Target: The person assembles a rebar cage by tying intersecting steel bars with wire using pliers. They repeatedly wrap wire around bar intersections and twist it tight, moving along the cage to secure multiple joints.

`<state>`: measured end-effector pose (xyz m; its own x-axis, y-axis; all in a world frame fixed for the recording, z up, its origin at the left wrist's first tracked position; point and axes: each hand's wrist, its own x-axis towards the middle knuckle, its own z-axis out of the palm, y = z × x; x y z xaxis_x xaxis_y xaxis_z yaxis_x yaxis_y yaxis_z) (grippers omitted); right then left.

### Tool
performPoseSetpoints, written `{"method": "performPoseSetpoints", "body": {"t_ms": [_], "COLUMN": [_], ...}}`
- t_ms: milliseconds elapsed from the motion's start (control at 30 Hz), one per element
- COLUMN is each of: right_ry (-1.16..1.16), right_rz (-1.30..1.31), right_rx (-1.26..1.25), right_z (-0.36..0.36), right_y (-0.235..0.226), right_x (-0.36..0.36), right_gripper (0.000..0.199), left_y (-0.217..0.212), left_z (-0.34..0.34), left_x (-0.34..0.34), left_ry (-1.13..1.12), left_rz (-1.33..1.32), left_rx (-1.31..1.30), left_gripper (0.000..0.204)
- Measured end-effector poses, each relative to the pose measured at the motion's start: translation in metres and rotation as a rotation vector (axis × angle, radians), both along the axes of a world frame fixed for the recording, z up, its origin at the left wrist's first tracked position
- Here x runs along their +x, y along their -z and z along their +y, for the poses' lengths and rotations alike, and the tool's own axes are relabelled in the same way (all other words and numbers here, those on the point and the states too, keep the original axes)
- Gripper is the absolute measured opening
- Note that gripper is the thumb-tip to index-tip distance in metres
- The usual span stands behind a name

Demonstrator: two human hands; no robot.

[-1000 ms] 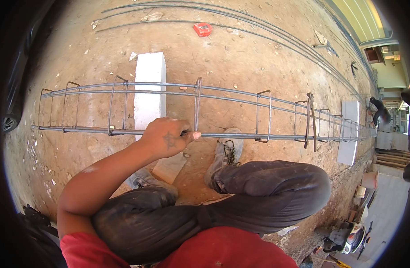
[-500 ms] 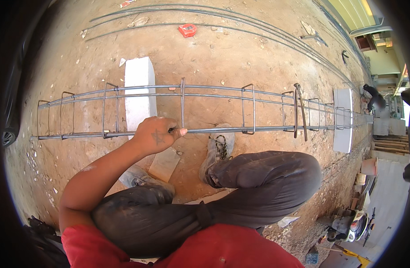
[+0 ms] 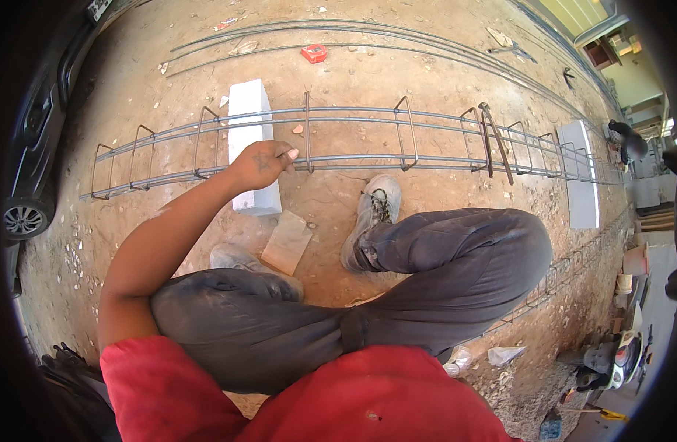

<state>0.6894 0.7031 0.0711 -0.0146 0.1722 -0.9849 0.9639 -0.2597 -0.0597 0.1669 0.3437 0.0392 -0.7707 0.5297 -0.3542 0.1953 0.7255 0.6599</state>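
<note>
A long rebar cage [image 3: 353,112] of grey bars with square stirrups stretches left to right in front of me. My left hand [image 3: 263,163] is closed round its near bars, thumb and fingertips just left of an upright stirrup [image 3: 307,132]. A white block [image 3: 253,110] lies under the cage behind that hand; another white block [image 3: 578,177] is under its right part. A rusty, two-legged metal tool [image 3: 499,144], like pincers, rests across the cage right of the middle. My right hand is out of view.
Loose bars [image 3: 368,28] and a red tape measure [image 3: 314,53] lie beyond the cage. A flat tile [image 3: 287,241] sits between my shoes. A dark car [image 3: 40,140] stands at left, a motorcycle [image 3: 624,361] at lower right. Another person [image 3: 627,140] is bent over far right.
The view has shifted, showing more of the car at left. The cage and my left hand appear higher in the picture, the hand still at the same stirrup.
</note>
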Motion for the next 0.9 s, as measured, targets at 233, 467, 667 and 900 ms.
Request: {"method": "performPoseSetpoints", "body": {"t_ms": [233,467,667,900], "right_ry": [0.049,-0.494,-0.156,-0.099], "right_rz": [0.967,0.820,0.819,1.156], "right_rx": [0.063,-0.319,0.014,-0.046], "right_z": [0.024,-0.106,-0.172,-0.169], "right_y": [-0.169,-0.084,0.062,0.106], "right_x": [-0.113,-0.343,-0.409,-0.437], "right_gripper": [0.019,0.030,0.020,0.023], "left_y": [0.002,-0.007,-0.005,-0.034], "left_z": [-0.002,-0.004,-0.009,0.024], "left_x": [-0.002,-0.005,0.001,-0.034], "left_ry": [0.095,-0.047,-0.141,0.344], "left_rz": [0.116,-0.001,0.057,0.483], "left_rx": [-0.069,-0.001,0.134,-0.103], "left_gripper": [0.052,0.057,0.051,0.035]}}
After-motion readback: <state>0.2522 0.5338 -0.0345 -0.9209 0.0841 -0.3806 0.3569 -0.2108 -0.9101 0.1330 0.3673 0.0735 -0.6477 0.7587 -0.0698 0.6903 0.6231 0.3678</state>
